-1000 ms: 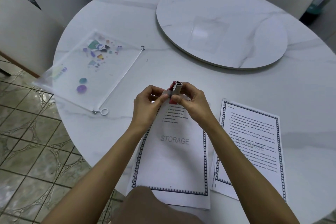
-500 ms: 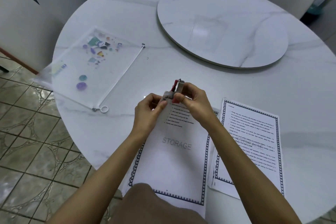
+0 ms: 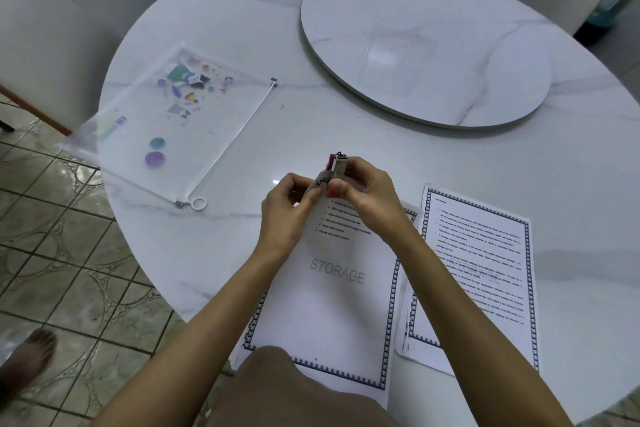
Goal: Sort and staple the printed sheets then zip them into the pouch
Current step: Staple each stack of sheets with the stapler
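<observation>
Round white marble bench (image 3: 346, 121) fills the view, with a raised marble turntable (image 3: 426, 59) on its far right part. Pale chairs stand around it; patterned floor tiles (image 3: 69, 270) show to the left, with a bare foot (image 3: 24, 360) at the lower left edge.

Both hands are raised just over the near middle of the bench, meeting at a small red and metal stapler (image 3: 333, 173). Right hand (image 3: 363, 194): fingers clenched round the stapler body, thumb pressed on its near end, stapler standing roughly on end. Left hand (image 3: 287, 208): fingers pinched at the stapler's lower metal part; what exactly they grip there is too small to tell.

Under the hands lies a bordered printed sheet (image 3: 332, 288) with the word STORAGE across its middle; edges of further sheets show beneath it. Its top edge is hidden by the hands. Just beside it to the right lies a second bordered sheet (image 3: 485, 274) full of text, with more paper edges under it. The two stacks nearly touch.

Clear zip pouch (image 3: 166, 121), printed with small coloured shapes, lies flat at the left of the bench, well apart from the sheets, one corner hanging past the bench rim. Its white ring pull (image 3: 198, 203) sits at the near end of the zip track.
</observation>
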A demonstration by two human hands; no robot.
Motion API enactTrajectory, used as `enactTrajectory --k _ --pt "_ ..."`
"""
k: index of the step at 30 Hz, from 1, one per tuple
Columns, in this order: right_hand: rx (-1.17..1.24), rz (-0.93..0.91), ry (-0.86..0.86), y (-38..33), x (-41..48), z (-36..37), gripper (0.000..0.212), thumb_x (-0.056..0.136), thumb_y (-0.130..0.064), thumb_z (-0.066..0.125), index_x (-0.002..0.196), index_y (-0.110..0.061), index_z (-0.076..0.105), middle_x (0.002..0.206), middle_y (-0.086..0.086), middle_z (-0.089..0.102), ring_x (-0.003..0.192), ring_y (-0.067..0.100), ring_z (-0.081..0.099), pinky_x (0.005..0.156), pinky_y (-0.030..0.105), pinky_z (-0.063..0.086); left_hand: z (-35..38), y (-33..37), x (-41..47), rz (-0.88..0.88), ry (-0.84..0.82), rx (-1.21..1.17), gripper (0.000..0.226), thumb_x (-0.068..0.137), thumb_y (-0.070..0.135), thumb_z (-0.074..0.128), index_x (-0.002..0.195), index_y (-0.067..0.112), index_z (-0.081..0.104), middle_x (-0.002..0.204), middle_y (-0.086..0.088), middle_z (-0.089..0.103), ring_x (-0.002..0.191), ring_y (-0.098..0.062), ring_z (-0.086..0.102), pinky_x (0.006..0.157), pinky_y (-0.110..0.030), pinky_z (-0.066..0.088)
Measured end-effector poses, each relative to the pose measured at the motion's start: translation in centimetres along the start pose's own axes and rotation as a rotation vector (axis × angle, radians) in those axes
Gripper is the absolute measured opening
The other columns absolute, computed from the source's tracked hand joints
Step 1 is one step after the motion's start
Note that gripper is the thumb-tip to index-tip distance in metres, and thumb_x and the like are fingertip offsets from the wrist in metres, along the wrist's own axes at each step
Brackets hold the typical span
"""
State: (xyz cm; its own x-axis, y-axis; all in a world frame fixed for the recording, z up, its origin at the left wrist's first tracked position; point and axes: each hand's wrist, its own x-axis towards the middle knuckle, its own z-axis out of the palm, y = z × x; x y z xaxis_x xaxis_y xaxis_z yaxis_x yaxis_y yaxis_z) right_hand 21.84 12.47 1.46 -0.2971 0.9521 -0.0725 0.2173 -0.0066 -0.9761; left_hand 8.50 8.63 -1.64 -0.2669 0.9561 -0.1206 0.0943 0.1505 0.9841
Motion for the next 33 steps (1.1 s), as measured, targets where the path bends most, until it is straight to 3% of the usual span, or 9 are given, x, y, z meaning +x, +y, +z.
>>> enactTrajectory --k 3,5,8,11,14,19,24,29,33 --pt "-0.008 -0.003 0.008 0.1 0.0 0.2 0.019 0.086 -0.001 0.060 0.101 -0.012 0.061 0.090 -0.010 0.067 0.080 0.000 0.066 0.074 0.018 0.053 -0.1 0.0 0.0 -0.014 -0.058 -0.027 0.011 0.088 0.028 0.061 0.093 0.019 0.061 0.092 0.004 0.067 0.082 -0.014 0.064 0.074 -0.026 0.050" --pt "-0.019 -0.003 0.019 0.2 0.0 0.2 0.018 0.087 -0.001 0.060 0.100 -0.013 0.060 0.090 -0.011 0.066 0.079 -0.003 0.065 0.073 0.015 0.051 -0.1 0.1 -0.2 -0.003 -0.098 -0.045 0.014 0.089 0.031 0.059 0.101 0.024 0.059 0.102 0.007 0.066 0.092 -0.013 0.065 0.081 -0.025 0.051" --pt "-0.067 -0.012 0.036 0.3 0.1 0.2 0.019 0.087 -0.004 0.061 0.101 -0.017 0.059 0.092 -0.014 0.064 0.084 -0.009 0.061 0.073 0.007 0.045 -0.2 0.2 -0.2 0.013 -0.129 -0.054 0.019 0.086 0.030 0.062 0.104 0.027 0.059 0.106 0.007 0.066 0.094 -0.010 0.065 0.082 -0.022 0.050" --pt "-0.057 0.001 0.041 0.5 0.1 0.2 0.019 0.087 -0.006 0.061 0.102 -0.018 0.060 0.093 -0.012 0.065 0.089 -0.006 0.061 0.074 0.008 0.045 -0.2 0.2 -0.1 0.026 -0.117 -0.042 0.018 0.083 0.025 0.067 0.098 0.032 0.060 0.102 0.008 0.068 0.092 -0.011 0.067 0.080 -0.022 0.052" --pt "-0.052 0.008 0.025 0.6 0.0 0.1 0.020 0.087 -0.008 0.062 0.105 -0.016 0.060 0.095 -0.012 0.065 0.091 -0.004 0.061 0.077 0.012 0.047 -0.1 0.1 -0.2 0.035 -0.083 -0.017 0.016 0.081 0.025 0.069 0.096 0.027 0.062 0.094 0.009 0.069 0.084 -0.003 0.066 0.073 -0.015 0.050" --pt "-0.064 0.036 -0.064 1.0 0.0 -0.8 0.022 0.086 -0.017 0.065 0.105 -0.026 0.059 0.108 -0.003 0.067 0.109 0.013 0.061 0.097 0.035 0.048 0.1 0.0 -0.5 0.037 -0.042 0.007 0.017 0.079 0.028 0.071 0.092 0.019 0.064 0.081 0.011 0.067 0.069 0.005 0.059 0.064 -0.008 0.044" --pt "-0.107 0.045 -0.128 1.1 -0.2 -1.5 0.035 0.081 -0.015 0.070 0.112 -0.023 0.057 0.114 -0.001 0.066 0.113 0.008 0.058 0.094 0.023 0.046 0.1 0.0 -0.5 0.015 -0.050 -0.021 0.016 0.078 0.029 0.071 0.091 0.021 0.065 0.089 0.005 0.070 0.086 -0.010 0.066 0.078 -0.022 0.052" --pt "-0.140 0.021 -0.108 1.1 0.0 -1.0 0.035 0.080 -0.010 0.071 0.108 -0.026 0.057 0.108 -0.006 0.067 0.110 0.006 0.059 0.096 0.019 0.044 0.0 -0.4 -0.4 0.014 -0.031 -0.045 0.016 0.077 0.027 0.072 0.090 0.024 0.063 0.091 0.002 0.069 0.087 -0.013 0.066 0.078 -0.021 0.051" --pt "-0.174 0.011 -0.067 1.2 0.2 -0.2 0.036 0.080 -0.006 0.070 0.108 -0.024 0.056 0.100 -0.014 0.063 0.103 0.001 0.059 0.088 0.008 0.043 -0.2 -0.7 -0.3 0.016 -0.047 -0.064 0.025 0.080 0.027 0.069 0.103 0.022 0.059 0.096 0.005 0.068 0.088 -0.007 0.067 0.079 -0.018 0.052"
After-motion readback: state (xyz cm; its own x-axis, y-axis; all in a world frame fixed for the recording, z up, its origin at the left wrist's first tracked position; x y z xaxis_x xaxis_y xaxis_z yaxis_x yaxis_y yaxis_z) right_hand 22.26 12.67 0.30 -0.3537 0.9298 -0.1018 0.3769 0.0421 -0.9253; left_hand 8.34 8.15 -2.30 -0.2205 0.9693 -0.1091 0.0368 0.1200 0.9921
